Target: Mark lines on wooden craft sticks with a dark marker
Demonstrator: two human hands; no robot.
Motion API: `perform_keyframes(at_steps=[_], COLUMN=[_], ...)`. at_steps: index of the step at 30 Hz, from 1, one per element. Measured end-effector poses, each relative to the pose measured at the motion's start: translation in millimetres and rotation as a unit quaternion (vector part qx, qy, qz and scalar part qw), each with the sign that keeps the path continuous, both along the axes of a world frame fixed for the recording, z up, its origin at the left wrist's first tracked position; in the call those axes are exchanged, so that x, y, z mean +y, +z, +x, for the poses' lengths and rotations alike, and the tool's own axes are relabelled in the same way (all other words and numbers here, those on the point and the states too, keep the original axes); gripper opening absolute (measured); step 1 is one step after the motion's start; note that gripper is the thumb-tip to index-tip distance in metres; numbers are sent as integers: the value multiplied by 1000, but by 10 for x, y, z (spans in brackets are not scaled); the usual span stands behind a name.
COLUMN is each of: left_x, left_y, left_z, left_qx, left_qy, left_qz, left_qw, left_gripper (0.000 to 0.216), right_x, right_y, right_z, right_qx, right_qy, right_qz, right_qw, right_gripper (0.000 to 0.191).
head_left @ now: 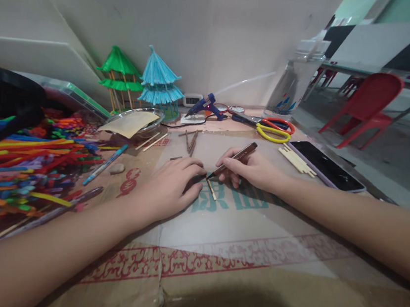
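Observation:
My right hand (pixel 247 168) grips a brown marker pen (pixel 242 156), its tip pointing left and down onto the far end of a short, thin wooden stick (pixel 212 191). My left hand (pixel 177 184) lies palm down on the board with bent fingers. Its index fingertip steadies the stick's far end, while the thumb stays a little apart. That end of the stick looks darker than the pale near end. Beyond my hands are several brown sticks (pixel 192 142). Pale cut sticks (pixel 297 160) lie side by side right of my right hand.
A phone (pixel 326 164), yellow- and red-handled scissors (pixel 272 132) and a plastic bag (pixel 287 88) are at right. Behind stand a blue glue gun (pixel 202 105), green (pixel 120 79) and blue (pixel 158 79) model pavilions. Colourful pipe cleaners (pixel 23 166) and a blue pen (pixel 105 165) lie left.

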State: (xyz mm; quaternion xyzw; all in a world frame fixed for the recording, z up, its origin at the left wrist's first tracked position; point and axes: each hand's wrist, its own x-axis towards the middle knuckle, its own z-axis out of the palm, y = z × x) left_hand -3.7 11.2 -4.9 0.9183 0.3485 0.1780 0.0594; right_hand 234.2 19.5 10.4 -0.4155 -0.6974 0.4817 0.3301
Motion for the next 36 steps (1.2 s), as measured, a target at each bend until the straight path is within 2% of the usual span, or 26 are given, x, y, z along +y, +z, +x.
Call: perform_keyframes(at_steps=[9,16,24,31,36], left_x=[-7,-2,-3,-11,-12], left_y=[10,0,3,18,17], left_z=[3,1,5,10,11], left_qx=[3,-1,-6,-5,-1], left_qy=[5,2,5,4,7], left_qz=[-4,1,-10,-9,-10], left_qw=[1000,1000,1000,1000,1000], left_gripper=[34,33,34,34,34], right_x=[-5,-9,-33,-33,-44], right_y=[34,25,70,59,82], right_z=[3,4,11,-4,-5], right_qx=[-14,-16,-17,-1,-16], right_qy=[29,5,33,24,51], right_qz=[-19,-1,-30,-27,-22], right_qw=[999,1000,999,999,998], right_gripper=[22,21,18,19,19])
